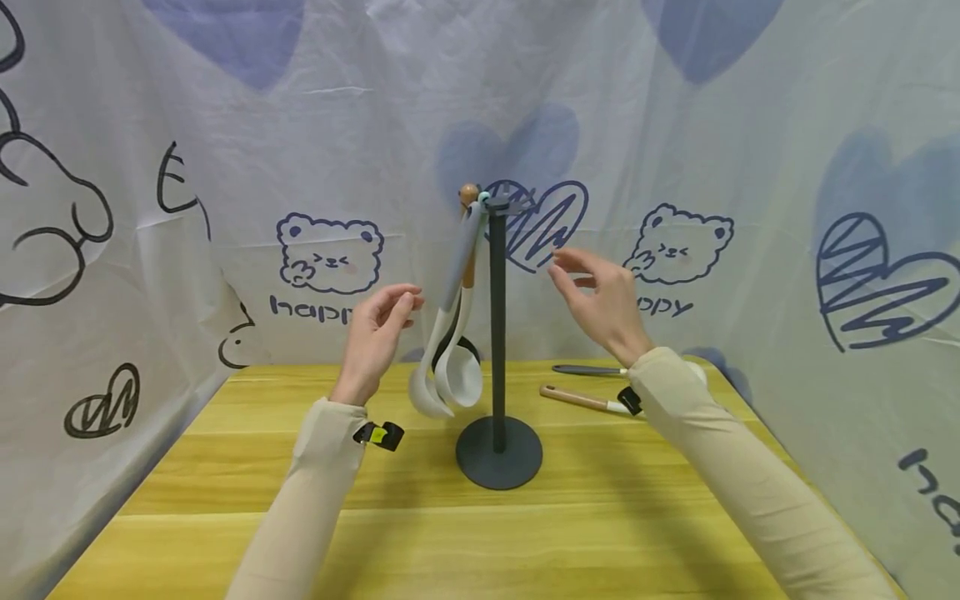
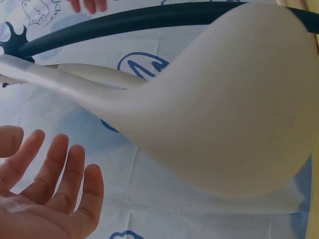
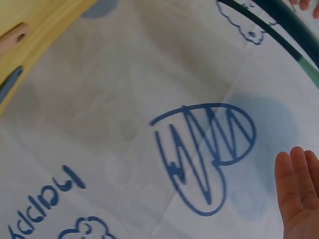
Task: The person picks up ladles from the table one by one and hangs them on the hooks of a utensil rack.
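Note:
A dark grey utensil stand [image 1: 498, 333] is upright on the table. From its left side hang a ladle [image 1: 429, 387] with a grey handle and white bowl, and a wooden-handled utensil [image 1: 459, 375] with a white bowl. Behind them a black-headed utensil [image 1: 471, 346] is mostly hidden; a mint-green handle shows near the hook. Left of the ladles my left hand [image 1: 378, 337] is raised with loosely bent fingers, holding nothing. My right hand [image 1: 603, 296], also holding nothing, hovers right of the pole. Up close in the left wrist view, the ladle's white bowl [image 2: 234, 109] lies beyond the fingertips.
Two more utensils lie on the table at the back right: one with a grey handle [image 1: 588, 369], one with a wooden handle [image 1: 573, 397]. My right forearm partly covers both. A printed cloth [image 1: 420, 108] hangs behind and beside the wooden table [image 1: 405, 533].

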A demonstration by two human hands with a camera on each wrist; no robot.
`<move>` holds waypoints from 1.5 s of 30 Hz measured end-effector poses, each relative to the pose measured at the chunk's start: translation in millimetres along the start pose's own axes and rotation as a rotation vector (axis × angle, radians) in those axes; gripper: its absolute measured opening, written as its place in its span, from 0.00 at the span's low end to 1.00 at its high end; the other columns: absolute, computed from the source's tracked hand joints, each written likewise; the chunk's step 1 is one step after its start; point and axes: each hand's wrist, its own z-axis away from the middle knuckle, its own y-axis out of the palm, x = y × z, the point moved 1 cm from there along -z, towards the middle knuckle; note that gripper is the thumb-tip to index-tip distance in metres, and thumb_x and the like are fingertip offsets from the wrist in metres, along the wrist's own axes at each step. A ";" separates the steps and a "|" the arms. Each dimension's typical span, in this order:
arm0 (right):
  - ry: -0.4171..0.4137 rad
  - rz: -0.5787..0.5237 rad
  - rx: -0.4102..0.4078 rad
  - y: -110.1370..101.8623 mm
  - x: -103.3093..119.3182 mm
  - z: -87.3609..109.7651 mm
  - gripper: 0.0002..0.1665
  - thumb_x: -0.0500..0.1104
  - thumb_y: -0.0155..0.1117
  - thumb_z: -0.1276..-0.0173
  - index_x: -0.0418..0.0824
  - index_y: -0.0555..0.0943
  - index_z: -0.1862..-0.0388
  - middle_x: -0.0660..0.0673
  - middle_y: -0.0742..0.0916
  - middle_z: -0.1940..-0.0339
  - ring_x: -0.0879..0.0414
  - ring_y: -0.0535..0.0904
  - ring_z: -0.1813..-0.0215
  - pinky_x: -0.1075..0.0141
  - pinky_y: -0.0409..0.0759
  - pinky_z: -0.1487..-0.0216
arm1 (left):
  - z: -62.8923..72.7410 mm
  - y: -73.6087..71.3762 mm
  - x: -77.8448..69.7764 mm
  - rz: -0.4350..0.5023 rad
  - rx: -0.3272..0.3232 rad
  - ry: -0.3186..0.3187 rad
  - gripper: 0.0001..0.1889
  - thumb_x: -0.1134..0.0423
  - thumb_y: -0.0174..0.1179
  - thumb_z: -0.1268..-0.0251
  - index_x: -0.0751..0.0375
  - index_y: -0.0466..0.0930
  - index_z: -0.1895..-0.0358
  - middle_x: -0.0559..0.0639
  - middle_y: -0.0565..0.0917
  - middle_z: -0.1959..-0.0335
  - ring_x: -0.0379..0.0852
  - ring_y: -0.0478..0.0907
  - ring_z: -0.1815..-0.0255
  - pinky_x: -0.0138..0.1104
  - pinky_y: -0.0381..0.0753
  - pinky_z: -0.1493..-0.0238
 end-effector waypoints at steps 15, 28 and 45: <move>0.151 0.153 0.207 0.6 -55.8 50.4 0.22 0.46 0.60 0.27 0.38 0.79 0.38 0.38 0.86 0.45 0.46 0.85 0.51 0.53 0.85 0.53 | 29.5 -6.3 13.3 -0.007 0.092 -0.017 0.20 0.53 0.50 0.23 0.58 0.73 0.36 0.57 0.80 0.43 0.51 0.76 0.39 0.45 0.70 0.32; 0.322 0.318 0.473 -6.6 -111.0 84.0 0.18 0.43 0.56 0.26 0.33 0.82 0.45 0.35 0.87 0.49 0.40 0.84 0.49 0.47 0.81 0.48 | 40.5 -8.3 22.6 -0.028 0.086 0.012 0.19 0.55 0.51 0.23 0.58 0.73 0.36 0.58 0.80 0.42 0.51 0.77 0.40 0.48 0.70 0.34; 0.313 0.520 0.800 -32.4 -151.8 120.6 0.05 0.35 0.66 0.40 0.33 0.85 0.66 0.39 0.88 0.68 0.46 0.82 0.65 0.51 0.81 0.61 | 38.7 -6.4 18.1 -0.048 0.142 0.029 0.20 0.55 0.52 0.24 0.55 0.72 0.35 0.56 0.81 0.43 0.49 0.78 0.42 0.45 0.75 0.38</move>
